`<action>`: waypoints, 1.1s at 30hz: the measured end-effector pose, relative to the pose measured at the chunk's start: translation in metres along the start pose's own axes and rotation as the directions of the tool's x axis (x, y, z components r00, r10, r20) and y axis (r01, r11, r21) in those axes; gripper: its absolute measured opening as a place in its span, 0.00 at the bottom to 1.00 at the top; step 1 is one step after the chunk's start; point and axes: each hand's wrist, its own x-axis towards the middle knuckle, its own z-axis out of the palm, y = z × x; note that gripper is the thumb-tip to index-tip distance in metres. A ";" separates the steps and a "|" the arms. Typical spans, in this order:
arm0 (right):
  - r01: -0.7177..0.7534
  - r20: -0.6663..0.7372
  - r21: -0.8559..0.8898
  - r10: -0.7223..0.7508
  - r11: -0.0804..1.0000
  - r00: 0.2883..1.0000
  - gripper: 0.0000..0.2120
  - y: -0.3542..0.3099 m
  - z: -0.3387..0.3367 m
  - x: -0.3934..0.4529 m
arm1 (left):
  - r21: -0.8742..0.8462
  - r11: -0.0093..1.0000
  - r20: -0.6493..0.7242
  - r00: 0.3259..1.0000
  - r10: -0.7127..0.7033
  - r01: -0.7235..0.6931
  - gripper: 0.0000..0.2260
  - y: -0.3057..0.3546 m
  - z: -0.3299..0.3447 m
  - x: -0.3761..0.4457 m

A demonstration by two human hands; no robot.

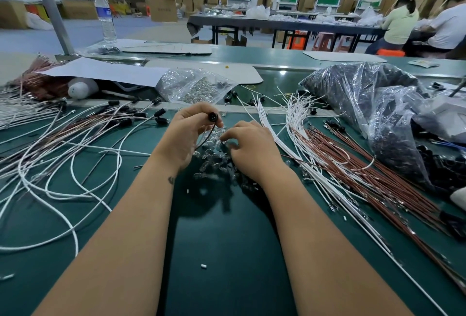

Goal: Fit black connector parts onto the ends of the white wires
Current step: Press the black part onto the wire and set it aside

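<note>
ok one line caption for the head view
Left hand holds a black connector while the right hand picks among small clear parts.

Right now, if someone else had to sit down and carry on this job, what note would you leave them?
Left hand: pinches a black connector with a thin wire hanging from it.
Right hand: fingers curled, picking in the pile of small clear parts; whether it holds one cannot be seen.
Loose white wires and brown wires lie to the right; the bag of black parts sits beyond them.
Done: wires with black ends are heaped on the left.
Left: many bare wires on the right await connectors.
</note>
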 end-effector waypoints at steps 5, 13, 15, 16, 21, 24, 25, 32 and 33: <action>-0.031 -0.004 -0.006 0.031 0.999 1.000 0.19 0.002 0.001 0.000 | -0.022 1.000 0.030 1.000 -0.003 0.004 0.17 0.001 0.000 0.000; -0.044 -0.046 -0.034 0.042 0.998 0.998 0.10 0.004 0.003 0.000 | -0.071 0.996 0.035 0.998 -0.047 0.049 0.09 0.001 -0.003 0.000; -0.020 -0.113 0.066 0.027 0.998 0.993 0.12 0.002 0.002 0.000 | -0.063 0.997 0.002 0.999 -0.048 0.048 0.11 0.000 -0.002 0.001; -0.003 -0.184 0.201 0.041 0.980 0.982 0.13 -0.001 0.000 -0.001 | -0.048 0.998 -0.043 0.998 -0.045 0.042 0.14 -0.002 -0.001 0.002; 0.008 -0.245 0.700 0.229 0.714 0.942 0.10 -0.014 -0.008 -0.003 | 0.273 0.962 -0.228 0.972 0.062 0.003 0.17 -0.006 0.005 0.003; 0.000 -0.233 0.712 0.236 0.702 0.944 0.05 -0.015 -0.009 -0.003 | 0.420 0.907 -0.140 0.985 0.099 -0.032 0.13 -0.009 0.012 -0.001; -0.004 -0.240 0.714 0.249 0.700 0.938 0.04 -0.014 -0.009 -0.003 | 0.443 0.896 -0.131 0.986 0.105 -0.037 0.11 -0.010 0.013 -0.001; -0.030 -0.197 0.867 0.396 0.498 0.897 0.05 -0.007 -0.011 0.001 | 0.502 0.863 -0.165 0.974 0.155 -0.052 0.02 -0.010 0.018 0.000; -0.032 -0.192 0.870 0.398 0.492 0.897 0.05 -0.007 -0.010 0.002 | 0.511 0.858 -0.175 0.971 0.162 -0.051 0.02 -0.011 0.018 0.000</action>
